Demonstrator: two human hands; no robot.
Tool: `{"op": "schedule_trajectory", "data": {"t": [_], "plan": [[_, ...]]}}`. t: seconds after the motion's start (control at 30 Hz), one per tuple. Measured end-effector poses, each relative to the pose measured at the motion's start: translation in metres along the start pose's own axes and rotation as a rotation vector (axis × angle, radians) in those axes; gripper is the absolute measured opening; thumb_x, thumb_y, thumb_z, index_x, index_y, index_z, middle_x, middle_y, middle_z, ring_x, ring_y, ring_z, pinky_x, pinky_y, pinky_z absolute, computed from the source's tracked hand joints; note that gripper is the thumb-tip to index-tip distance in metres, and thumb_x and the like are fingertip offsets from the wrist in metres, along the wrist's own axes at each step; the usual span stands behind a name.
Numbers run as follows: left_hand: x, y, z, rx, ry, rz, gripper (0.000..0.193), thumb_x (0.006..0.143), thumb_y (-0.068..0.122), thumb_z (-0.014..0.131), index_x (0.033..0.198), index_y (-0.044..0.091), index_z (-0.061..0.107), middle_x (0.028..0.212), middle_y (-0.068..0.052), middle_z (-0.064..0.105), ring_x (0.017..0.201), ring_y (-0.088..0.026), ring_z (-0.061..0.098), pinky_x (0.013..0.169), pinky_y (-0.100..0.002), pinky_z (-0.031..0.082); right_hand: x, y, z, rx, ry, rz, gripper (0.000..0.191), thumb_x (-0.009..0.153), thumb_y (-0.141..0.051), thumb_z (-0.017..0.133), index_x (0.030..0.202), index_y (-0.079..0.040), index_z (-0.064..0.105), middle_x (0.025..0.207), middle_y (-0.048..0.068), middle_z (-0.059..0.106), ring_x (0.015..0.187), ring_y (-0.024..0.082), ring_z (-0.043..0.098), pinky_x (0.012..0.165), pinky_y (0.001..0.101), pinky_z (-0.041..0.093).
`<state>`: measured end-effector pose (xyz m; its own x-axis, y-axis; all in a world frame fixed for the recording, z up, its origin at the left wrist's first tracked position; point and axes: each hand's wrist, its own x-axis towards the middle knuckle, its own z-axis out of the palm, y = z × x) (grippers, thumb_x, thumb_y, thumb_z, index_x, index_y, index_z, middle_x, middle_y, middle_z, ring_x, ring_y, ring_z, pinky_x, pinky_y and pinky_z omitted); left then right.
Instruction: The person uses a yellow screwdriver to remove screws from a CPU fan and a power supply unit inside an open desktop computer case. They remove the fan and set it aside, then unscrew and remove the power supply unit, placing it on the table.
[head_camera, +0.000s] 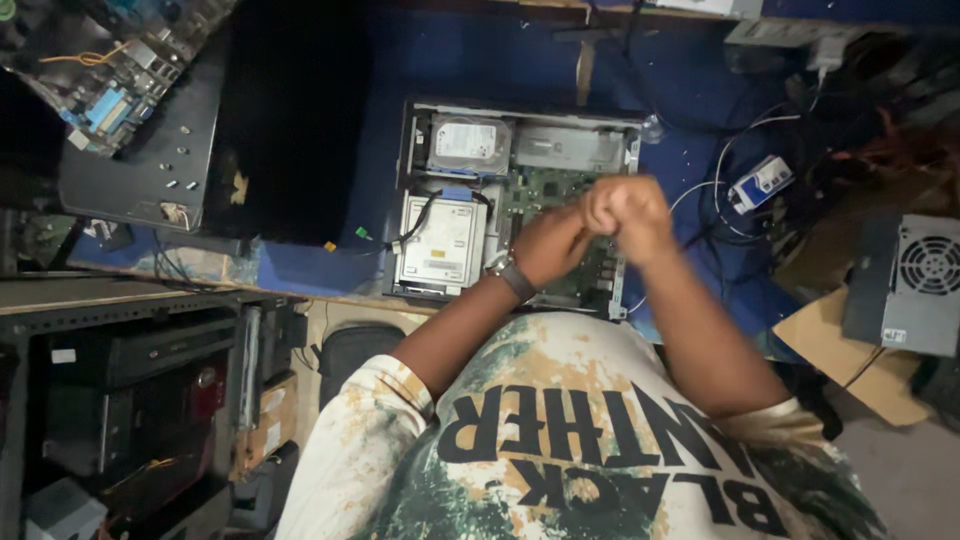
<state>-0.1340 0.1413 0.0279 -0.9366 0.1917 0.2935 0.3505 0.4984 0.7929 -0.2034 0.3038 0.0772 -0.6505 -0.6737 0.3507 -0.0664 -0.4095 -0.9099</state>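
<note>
The open desktop computer case lies flat on the blue desk, near the desk's front edge, its lid off and its inside facing up. A hard drive sits in the case's far left corner, a silver optical drive lies in front of it, and the green motherboard fills the middle, though both hands cover much of that board.

The left hand, with a wristwatch on its wrist, and the right hand meet above the motherboard. Their fingers are curled tightly in and pressed against each other; whether they grip anything small cannot be told, since the knuckles hide the gap and the picture is slightly blurred there.

To the left of the case a black panel lies on the desk, very dark and without visible detail. A second circuit board is cut off at the desk's far left corner. Tangled cables lie on the right side of the desk, and a grey power supply with a fan grille is cut off by the right edge of the view.
</note>
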Motion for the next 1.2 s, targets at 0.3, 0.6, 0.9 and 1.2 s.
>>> {"op": "schedule_trajectory", "data": {"t": [0.3, 0.6, 0.9, 1.2], "plan": [[0.001, -0.002, -0.005, 0.050, 0.125, -0.263, 0.019, 0.084, 0.016, 0.074, 0.103, 0.013, 0.073, 0.098, -0.015, 0.075, 0.088, -0.035, 0.073, 0.075, -0.043, 0.058, 0.010, -0.011, 0.073, -0.641, 0.461, -0.282, 0.052, 0.112, -0.042, 0.045, 0.101, 0.009, 0.043, 0.086, 0.020, 0.050, 0.077, 0.020, 0.048, 0.072, 0.0326, 0.045], [-0.006, -0.001, -0.001, -0.025, 0.035, -0.020, 0.021, 0.091, 0.012, 0.069, 0.111, 0.010, 0.068, 0.105, -0.018, 0.071, 0.094, -0.037, 0.069, 0.079, -0.044, 0.057, 0.024, -0.025, -0.014, 0.240, -0.235, 0.211, 0.060, 0.118, -0.040, 0.048, 0.067, -0.008, 0.048, 0.063, 0.002, 0.051, 0.058, 0.011, 0.044, 0.064, 0.0273, 0.039], [-0.004, 0.003, -0.005, -0.030, 0.019, -0.183, 0.018, 0.087, 0.019, 0.075, 0.101, 0.008, 0.069, 0.098, -0.016, 0.072, 0.089, -0.036, 0.071, 0.074, -0.044, 0.057, 0.014, -0.017, 0.086, -0.650, 0.543, -0.408, 0.048, 0.100, -0.026, 0.068, 0.100, 0.012, 0.040, 0.089, 0.018, 0.050, 0.073, 0.016, 0.047, 0.067, 0.0289, 0.044], [-0.003, 0.001, 0.000, -0.002, -0.059, 0.024, 0.023, 0.086, 0.008, 0.070, 0.109, 0.006, 0.068, 0.099, -0.019, 0.070, 0.092, -0.041, 0.069, 0.078, -0.047, 0.056, 0.017, -0.028, -0.012, 0.307, -0.206, 0.156, 0.046, 0.113, -0.032, 0.053, 0.073, -0.009, 0.054, 0.071, -0.001, 0.057, 0.067, 0.009, 0.051, 0.069, 0.0253, 0.044]]}}
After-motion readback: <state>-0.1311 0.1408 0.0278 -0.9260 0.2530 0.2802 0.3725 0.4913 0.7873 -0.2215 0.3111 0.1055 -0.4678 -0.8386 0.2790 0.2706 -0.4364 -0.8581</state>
